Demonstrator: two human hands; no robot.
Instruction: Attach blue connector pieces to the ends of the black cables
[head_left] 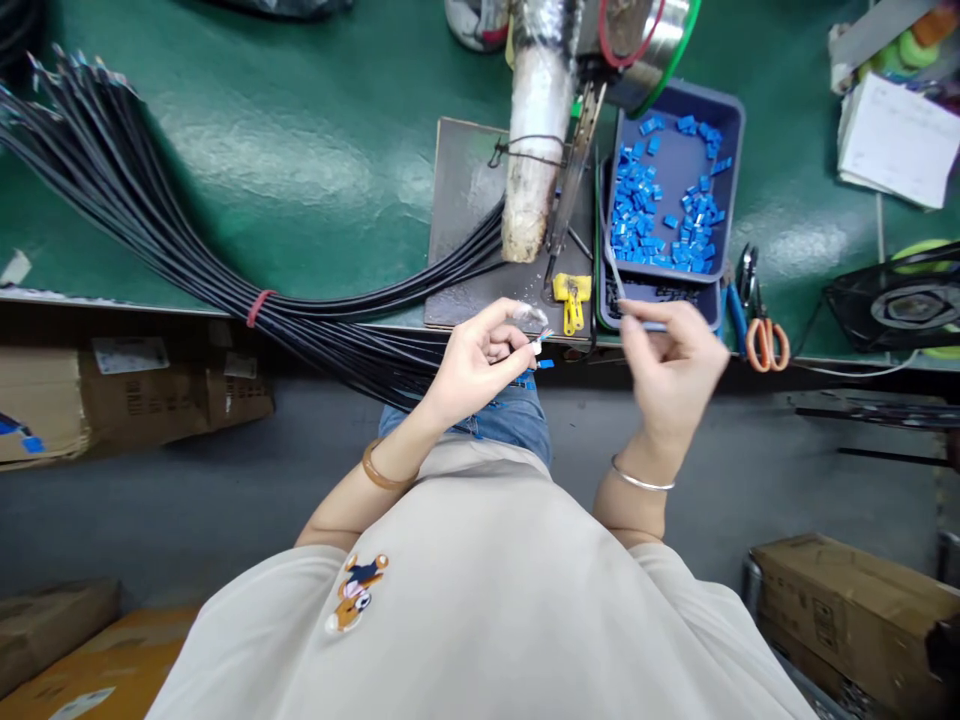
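Observation:
My left hand (pixel 487 350) is closed in a pinch on the end of a black cable, whose fine coloured wires (pixel 546 336) stick out past the fingertips beside a small white piece. Just below these fingers is a blue connector (pixel 546 364). My right hand (pixel 671 360) is closed too, its thumb and forefinger pinching a thin grey strand (pixel 613 268) at the front of the blue-grey trays; its exact kind is unclear. A bundle of black cables (pixel 322 318), tied with a red band (pixel 259 307), runs in from the left and passes under my left hand.
A blue-grey tray (pixel 738 150) holds many blue connectors. A soldering iron (pixel 574 190) and a whitish duct (pixel 529 190) hang over a dark board (pixel 465 190). Nearby lie a yellow clip-like piece (pixel 572 302), orange-handled scissors (pixel 766 345) and a black fan (pixel 896 300).

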